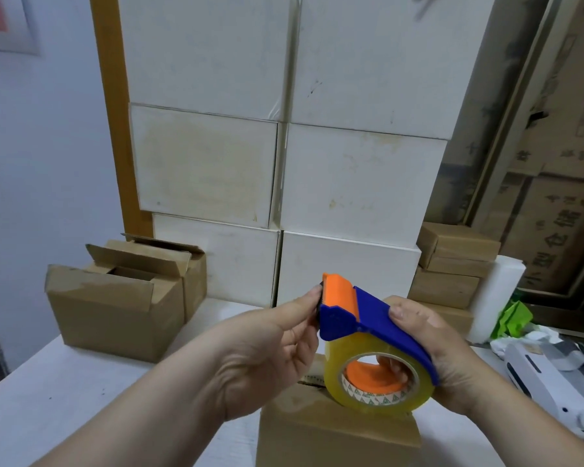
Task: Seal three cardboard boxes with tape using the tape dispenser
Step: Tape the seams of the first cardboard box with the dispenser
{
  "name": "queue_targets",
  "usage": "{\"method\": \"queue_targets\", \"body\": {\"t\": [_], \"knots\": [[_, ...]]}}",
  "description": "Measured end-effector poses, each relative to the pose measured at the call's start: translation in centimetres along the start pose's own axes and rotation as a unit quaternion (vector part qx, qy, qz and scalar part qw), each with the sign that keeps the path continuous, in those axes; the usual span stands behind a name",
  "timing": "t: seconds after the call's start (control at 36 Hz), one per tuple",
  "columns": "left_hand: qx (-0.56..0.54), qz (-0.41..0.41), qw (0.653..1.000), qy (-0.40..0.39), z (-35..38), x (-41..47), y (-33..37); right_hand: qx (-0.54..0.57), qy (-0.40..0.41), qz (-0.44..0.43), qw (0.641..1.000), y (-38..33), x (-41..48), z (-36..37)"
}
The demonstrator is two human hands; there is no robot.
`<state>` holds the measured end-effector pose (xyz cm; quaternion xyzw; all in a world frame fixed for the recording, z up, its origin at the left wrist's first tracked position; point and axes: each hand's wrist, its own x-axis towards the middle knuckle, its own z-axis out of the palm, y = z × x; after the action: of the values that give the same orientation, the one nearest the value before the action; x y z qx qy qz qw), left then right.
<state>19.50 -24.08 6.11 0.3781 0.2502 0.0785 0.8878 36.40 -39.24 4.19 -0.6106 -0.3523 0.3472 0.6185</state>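
Above table [48, 416], right hand [442, 358] clasps tape dispenser [368, 318]; left hand [277, 342] pinches its front.

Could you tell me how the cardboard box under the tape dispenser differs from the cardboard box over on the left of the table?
The near box lies right below the hands with its top flaps down, while the left box stands apart near the wall with its flaps raised and its inside showing. The tape dispenser is held over the near box; nothing is at the left box. Both are plain brown cardboard on the same white table.
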Motion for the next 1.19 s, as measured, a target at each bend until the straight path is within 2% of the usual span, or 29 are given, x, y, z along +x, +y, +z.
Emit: {"method": "queue_targets", "body": {"t": [0.17, 0.28, 0.33, 0.42, 0.5, 0.56, 0.69, 0.86, 1.06, 1.19], "knots": [[-0.033, 0.017, 0.999, 0.008, 0.0, 0.5, -0.8, 0.004, 0.004, -0.004, 1.0, -0.1, -0.1, 0.1], [0.048, 0.078, 0.995, 0.035, -0.1, 0.5, -0.8, 0.003, 0.006, -0.005, 1.0, 0.0, -0.1, 0.1], [0.152, 0.128, 0.977, 0.081, -0.2, 0.8, -0.7, 0.002, 0.007, 0.0, 1.0, -0.1, -0.1, 0.2], [0.3, 0.202, 0.922, 0.135, -0.2, 1.1, -0.7, -0.009, 0.009, -0.001, 1.0, -0.1, 0.0, 0.2], [0.375, 0.254, 0.881, 0.14, -0.2, 1.1, -1.0, -0.006, 0.015, -0.001, 1.0, -0.2, -0.1, 0.3], [0.39, 0.263, 0.872, 0.138, -0.2, 1.2, -1.0, -0.006, 0.019, 0.0, 1.0, -0.3, -0.2, 0.3], [0.298, 0.197, 0.925, 0.133, -0.2, 1.7, -0.2, -0.03, 0.024, 0.003, 0.999, -0.5, 0.0, 0.4], [0.189, 0.14, 0.968, 0.085, -0.7, 1.3, 0.6, -0.067, 0.012, 0.005, 0.998, -1.0, 0.4, 0.5], [0.134, 0.085, 0.982, 0.107, -0.8, 0.8, 1.1, -0.079, 0.007, 0.01, 0.997, -1.2, 0.4, 0.5], [0.157, 0.029, 0.985, 0.067, -0.3, 0.2, 0.8, -0.077, 0.008, 0.012, 0.997, -1.2, 0.4, 0.4]]}}
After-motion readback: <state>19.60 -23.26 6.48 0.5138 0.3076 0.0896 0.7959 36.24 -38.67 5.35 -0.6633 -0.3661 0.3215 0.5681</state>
